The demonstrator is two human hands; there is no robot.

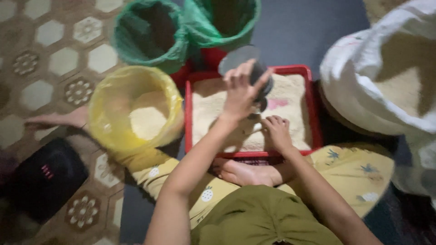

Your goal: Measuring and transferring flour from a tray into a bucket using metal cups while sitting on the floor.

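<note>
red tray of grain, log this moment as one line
left hand lifts dark cup | right hand in grain | red tray

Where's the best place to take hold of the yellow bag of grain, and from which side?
Probably the rolled-down rim of the yellow bag, from straight above at its near edge: the mouth stands open upward, and the soft sides would likely slump if squeezed. The red tray crowds its right side.

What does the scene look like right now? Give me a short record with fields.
left hand: raised over the red tray, gripping a dark cup
right hand: resting on the grain in the tray
yellow bag: open, some grain inside, left of the tray
green bags: two, open, behind the tray
white sack: open, right of the tray
</note>
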